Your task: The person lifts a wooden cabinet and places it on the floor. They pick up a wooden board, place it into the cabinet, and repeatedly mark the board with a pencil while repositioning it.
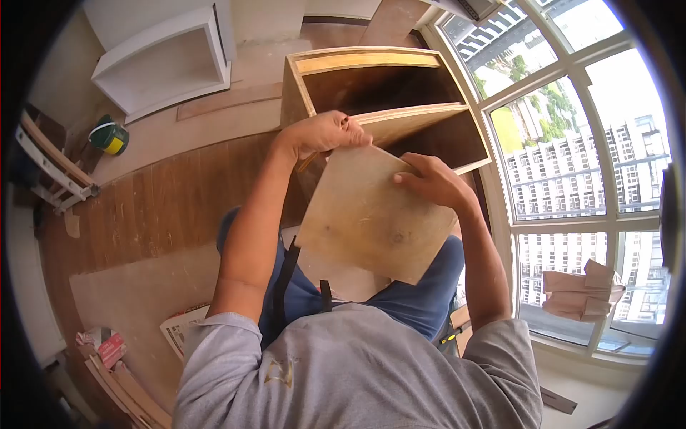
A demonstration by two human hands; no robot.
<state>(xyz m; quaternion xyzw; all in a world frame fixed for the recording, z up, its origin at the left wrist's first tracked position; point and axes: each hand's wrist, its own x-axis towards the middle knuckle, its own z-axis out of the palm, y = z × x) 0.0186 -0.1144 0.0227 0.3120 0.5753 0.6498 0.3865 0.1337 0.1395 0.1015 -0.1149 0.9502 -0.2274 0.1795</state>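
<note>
A thin, pale wooden panel with dark smudges is held tilted above my lap. My left hand is closed on its upper left corner, the fingers bent at the edge. On the upper right part of the panel lies my right hand, its thumb on the face and its fingers round the edge. Just beyond both hands stands an open wooden cabinet with a middle divider and two dark compartments.
A white open box rests at the back left, near a green bucket. Wooden strips lie at the lower left. Large windows line the right side. A yellow-handled tool is beside my right leg.
</note>
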